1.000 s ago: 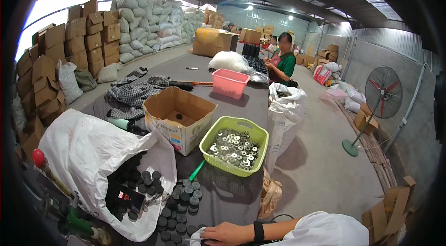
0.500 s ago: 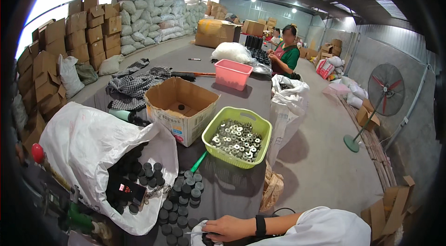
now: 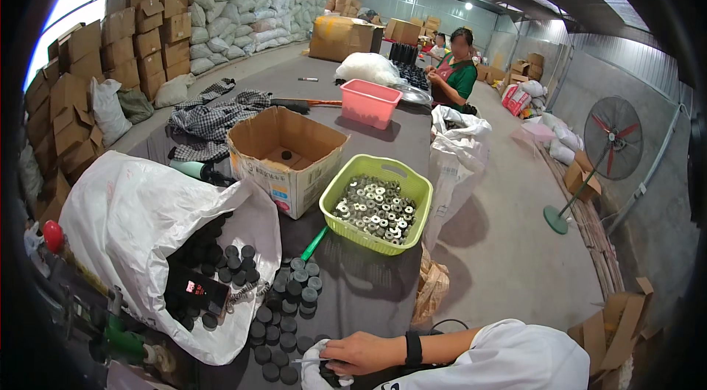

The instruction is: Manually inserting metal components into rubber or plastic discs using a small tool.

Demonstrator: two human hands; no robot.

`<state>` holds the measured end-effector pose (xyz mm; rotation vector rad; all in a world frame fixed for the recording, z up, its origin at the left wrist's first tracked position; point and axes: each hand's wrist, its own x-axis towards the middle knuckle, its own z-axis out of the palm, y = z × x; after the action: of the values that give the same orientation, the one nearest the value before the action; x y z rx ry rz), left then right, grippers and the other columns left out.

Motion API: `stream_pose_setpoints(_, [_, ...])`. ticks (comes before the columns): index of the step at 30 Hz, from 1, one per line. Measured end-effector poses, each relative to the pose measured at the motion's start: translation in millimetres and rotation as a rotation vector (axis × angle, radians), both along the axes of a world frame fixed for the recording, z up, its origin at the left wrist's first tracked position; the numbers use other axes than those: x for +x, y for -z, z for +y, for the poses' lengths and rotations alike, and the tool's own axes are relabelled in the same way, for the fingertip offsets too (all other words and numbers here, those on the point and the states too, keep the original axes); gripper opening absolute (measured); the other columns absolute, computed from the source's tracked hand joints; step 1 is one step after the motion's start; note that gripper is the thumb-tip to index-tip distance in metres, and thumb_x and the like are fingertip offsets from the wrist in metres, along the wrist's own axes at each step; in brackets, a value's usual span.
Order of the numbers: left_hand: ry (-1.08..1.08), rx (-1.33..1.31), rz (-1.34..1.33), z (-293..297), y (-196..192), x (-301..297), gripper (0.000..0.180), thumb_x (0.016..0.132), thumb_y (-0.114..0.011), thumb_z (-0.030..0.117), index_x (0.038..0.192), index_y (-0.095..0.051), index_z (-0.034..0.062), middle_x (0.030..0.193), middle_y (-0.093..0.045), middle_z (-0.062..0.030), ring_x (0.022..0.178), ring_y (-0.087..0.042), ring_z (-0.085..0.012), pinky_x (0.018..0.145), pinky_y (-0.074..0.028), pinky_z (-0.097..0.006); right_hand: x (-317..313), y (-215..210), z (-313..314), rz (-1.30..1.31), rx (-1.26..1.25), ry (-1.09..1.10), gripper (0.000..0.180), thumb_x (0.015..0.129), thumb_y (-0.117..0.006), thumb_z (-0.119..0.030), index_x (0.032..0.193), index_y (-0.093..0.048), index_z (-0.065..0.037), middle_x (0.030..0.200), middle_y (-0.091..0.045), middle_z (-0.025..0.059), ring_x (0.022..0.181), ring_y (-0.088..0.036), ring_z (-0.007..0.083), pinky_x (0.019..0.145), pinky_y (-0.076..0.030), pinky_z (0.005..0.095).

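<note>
Head view: one bare hand at the bottom edge closed around a small dark part on the grey table

Right hand, wearing a black wristband and coming in from the lower right, has its fingers curled together on a small dark part against a white cloth at bottom centre; the left hand is not visible. Just left of it and above, black round caps lie scattered, spilling from the open white sack at lower left. A green basket of metal rings sits at centre, an open cardboard box to its upper left, a pink tub further up. Another person in green works at the table's far end, upper right of centre
</note>
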<state>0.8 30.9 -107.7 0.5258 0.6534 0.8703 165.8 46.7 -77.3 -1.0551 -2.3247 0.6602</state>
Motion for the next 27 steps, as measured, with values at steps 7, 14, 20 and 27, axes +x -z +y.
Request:
stream_pose_setpoints(7, [0.018, -0.016, -0.099, 2, -6, -2, 0.037, 0.101, -0.039, 0.02, 0.133, -0.048, 0.0049, 0.104, -0.06, -0.0039, 0.073, -0.055, -0.0081, 0.057, -0.044, -0.019, -1, -2, 1, -0.002, 0.02, 0.009, 0.027, 0.089, -0.061, -0.019, 0.109, -0.051, -0.005, 0.087, -0.052, 0.0109, 0.067, -0.059, 0.0319, 0.054, -0.048, 0.041])
stream_pose_setpoints(14, [-0.003, 0.049, -0.015, 3, -1, 1, 0.036, 0.1, -0.039, 0.019, 0.133, -0.048, 0.0049, 0.104, -0.059, -0.0039, 0.073, -0.055, -0.0077, 0.058, -0.044, -0.019, -2, -3, 0, 0.001, -0.004, 0.023, 0.022, 0.089, -0.058, -0.018, 0.105, -0.051, -0.005, 0.087, -0.05, 0.0127, 0.067, -0.058, 0.0328, 0.057, -0.049, 0.0424])
stream_pose_setpoints(20, [0.026, -0.079, -0.086, 5, -4, -2, 0.034, 0.101, -0.039, 0.019, 0.131, -0.05, 0.0064, 0.095, -0.06, -0.0013, 0.073, -0.054, -0.0063, 0.058, -0.044, -0.019, -1, 0, 1, 0.018, -0.005, 0.022, 0.022, 0.089, -0.059, -0.017, 0.105, -0.051, -0.005, 0.086, -0.05, 0.0127, 0.066, -0.058, 0.0326, 0.056, -0.049, 0.0424])
stream_pose_setpoints(27, [-0.049, -0.325, -0.263, 9, -18, -3, 0.026, 0.099, -0.046, 0.029, 0.111, -0.06, 0.0107, 0.078, -0.058, -0.0004, 0.057, -0.052, -0.0111, 0.045, -0.043, -0.024, 7, -13, 2, 0.13, -0.227, 0.027, 0.037, 0.093, -0.056, -0.018, 0.127, -0.048, -0.003, 0.098, -0.059, 0.0164, 0.076, -0.06, 0.0368, 0.065, -0.049, 0.0425])
